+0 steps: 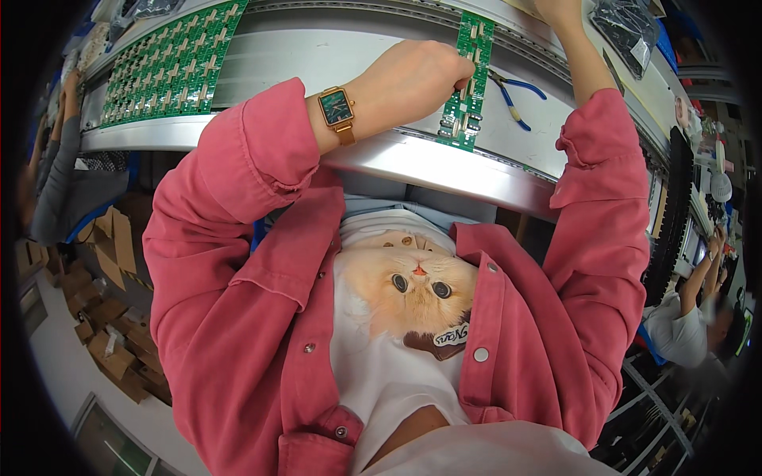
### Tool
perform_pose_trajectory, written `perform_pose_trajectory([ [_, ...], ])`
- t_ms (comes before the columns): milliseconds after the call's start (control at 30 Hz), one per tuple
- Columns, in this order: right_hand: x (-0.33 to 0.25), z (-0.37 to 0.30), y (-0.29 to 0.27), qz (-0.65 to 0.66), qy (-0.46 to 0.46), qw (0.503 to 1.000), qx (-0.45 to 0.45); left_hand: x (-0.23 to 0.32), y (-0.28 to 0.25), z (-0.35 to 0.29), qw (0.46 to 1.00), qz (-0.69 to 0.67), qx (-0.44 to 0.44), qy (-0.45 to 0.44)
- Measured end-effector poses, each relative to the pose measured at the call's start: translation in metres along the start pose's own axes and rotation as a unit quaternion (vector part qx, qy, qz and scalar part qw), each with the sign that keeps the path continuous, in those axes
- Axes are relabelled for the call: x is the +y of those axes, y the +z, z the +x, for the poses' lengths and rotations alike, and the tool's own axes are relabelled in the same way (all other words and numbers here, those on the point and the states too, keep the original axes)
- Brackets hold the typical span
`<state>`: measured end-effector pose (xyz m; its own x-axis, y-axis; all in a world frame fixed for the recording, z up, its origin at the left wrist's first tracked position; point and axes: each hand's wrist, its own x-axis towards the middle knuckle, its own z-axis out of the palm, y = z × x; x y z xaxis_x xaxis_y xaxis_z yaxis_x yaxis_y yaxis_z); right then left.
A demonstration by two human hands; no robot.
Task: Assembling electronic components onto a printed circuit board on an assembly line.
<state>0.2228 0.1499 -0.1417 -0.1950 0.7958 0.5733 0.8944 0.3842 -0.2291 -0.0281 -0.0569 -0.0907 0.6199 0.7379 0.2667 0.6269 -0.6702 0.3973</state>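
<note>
A narrow strip of green circuit board [474, 97] lies across the rails of the metal workbench, with pale connectors along its length. My left hand [417, 75] is closed at the strip's left side, the fingertips pinched together at the board. Whatever sits between those fingertips is too small or hidden to make out. My right hand [558, 9] reaches to the far side of the bench; the upper picture edge cuts off its fingers. Between my forearms, just right of the strip, lie pliers [516, 101] with blue and yellow handles.
Left on the bench is a large panel of green circuit boards [169, 70]. A dark plastic-bagged item [627, 36] lies far right. A shiny metal rail [429, 163] forms the near edge. Other people work at both sides; cardboard boxes [119, 349] are piled lower left.
</note>
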Motion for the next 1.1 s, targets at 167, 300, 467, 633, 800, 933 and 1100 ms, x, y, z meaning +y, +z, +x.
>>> perform_pose_trajectory([
  [167,-0.003,-0.001,-0.007,0.141,0.159,0.976,-0.039,0.001,0.0,0.001,1.0,0.0,0.003,0.003],
  [300,-0.021,-0.005,-0.005,0.274,0.194,0.94,-0.06,-0.001,0.0,-0.003,1.0,0.008,0.009,0.003],
  [467,0.029,-0.017,0.014,0.615,0.077,0.78,-0.092,-0.002,0.004,0.001,0.999,0.012,0.021,0.036],
  [633,0.014,-0.024,0.006,0.609,0.09,0.774,-0.146,-0.003,0.007,0.001,0.998,0.031,0.026,0.039],
  [800,-0.059,-0.038,-0.039,0.47,0.244,0.827,-0.189,0.001,-0.001,-0.002,0.996,0.066,0.02,0.049],
  [933,-0.104,-0.061,-0.093,0.402,0.227,0.854,-0.24,-0.007,-0.014,0.018,0.992,0.121,0.015,0.042],
  [1100,-0.125,-0.086,-0.116,0.367,0.116,0.88,-0.278,-0.076,-0.004,0.09,0.986,0.151,0.061,0.022],
])
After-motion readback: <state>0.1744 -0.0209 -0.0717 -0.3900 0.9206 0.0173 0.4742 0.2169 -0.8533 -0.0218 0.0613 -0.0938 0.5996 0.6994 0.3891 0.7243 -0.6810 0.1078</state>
